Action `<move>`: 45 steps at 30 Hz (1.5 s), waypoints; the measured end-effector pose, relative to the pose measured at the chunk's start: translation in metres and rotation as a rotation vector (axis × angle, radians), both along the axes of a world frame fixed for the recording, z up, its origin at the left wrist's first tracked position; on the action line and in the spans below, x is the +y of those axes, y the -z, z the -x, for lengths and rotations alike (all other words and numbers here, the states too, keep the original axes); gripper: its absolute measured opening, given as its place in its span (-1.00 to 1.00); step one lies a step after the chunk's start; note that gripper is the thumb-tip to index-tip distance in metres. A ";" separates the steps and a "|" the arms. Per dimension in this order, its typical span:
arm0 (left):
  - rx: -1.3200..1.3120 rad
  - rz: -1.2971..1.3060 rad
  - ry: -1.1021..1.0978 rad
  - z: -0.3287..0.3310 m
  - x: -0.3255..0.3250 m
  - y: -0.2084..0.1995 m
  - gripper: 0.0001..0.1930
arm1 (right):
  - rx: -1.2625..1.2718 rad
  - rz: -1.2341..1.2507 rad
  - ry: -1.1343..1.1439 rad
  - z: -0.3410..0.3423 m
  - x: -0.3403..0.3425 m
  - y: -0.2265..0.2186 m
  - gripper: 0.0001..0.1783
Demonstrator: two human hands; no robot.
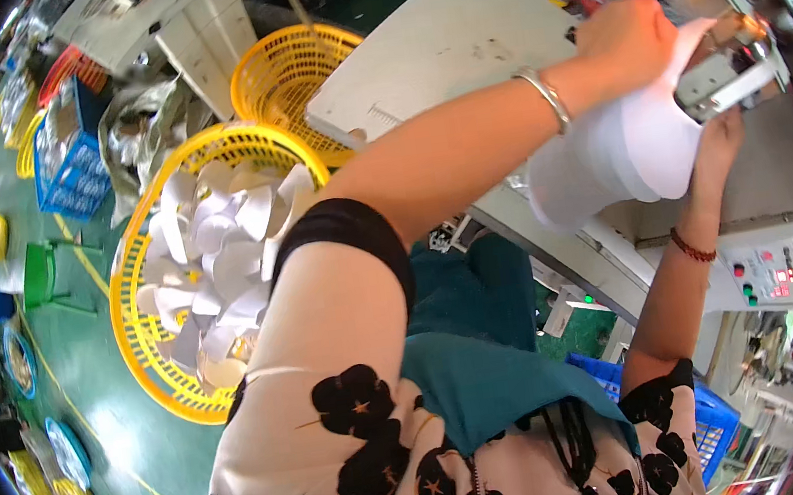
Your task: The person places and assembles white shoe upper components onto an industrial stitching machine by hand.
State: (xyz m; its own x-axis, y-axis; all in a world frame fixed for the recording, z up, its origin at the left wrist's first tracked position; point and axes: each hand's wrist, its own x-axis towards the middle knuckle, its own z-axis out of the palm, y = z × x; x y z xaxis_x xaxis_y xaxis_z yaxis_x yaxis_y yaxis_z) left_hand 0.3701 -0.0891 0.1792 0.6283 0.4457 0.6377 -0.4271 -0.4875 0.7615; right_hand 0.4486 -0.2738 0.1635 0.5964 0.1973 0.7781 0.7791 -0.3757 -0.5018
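The white piece [641, 143] is smooth, curved and seemingly layered, with rounded lower edges. It is positioned at the metal machine arm [738, 89]. The left hand [631, 41] curls at its upper edge; the right hand [721, 146] adjoins below. Neither grip can be determined.

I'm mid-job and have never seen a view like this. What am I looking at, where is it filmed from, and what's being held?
There's no robot here: these are a person's two bare hands. The single picture comes from a wide fisheye camera on their head, looking down, so straight edges bend near the rim.

The left hand, with a silver bangle at its wrist, is at the upper edge of curved white sheets. The right hand is at their right side, by a machine's metal arm. Their exact grip is hidden.

Beyond the left forearm is a pale tabletop with dark marks. To the left, a yellow basket holds many white pieces.
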 end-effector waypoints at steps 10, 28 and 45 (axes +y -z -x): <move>0.134 -0.329 0.010 0.090 0.042 0.101 -0.82 | 0.099 -0.069 0.016 0.021 -0.001 0.037 -0.67; 1.366 -0.453 -0.620 0.383 0.117 0.290 -0.44 | 0.076 0.514 -0.722 0.221 0.061 0.153 -0.76; 0.688 -0.577 -0.472 0.328 0.103 0.154 -0.54 | 0.964 0.107 -1.151 0.256 0.136 0.157 -0.51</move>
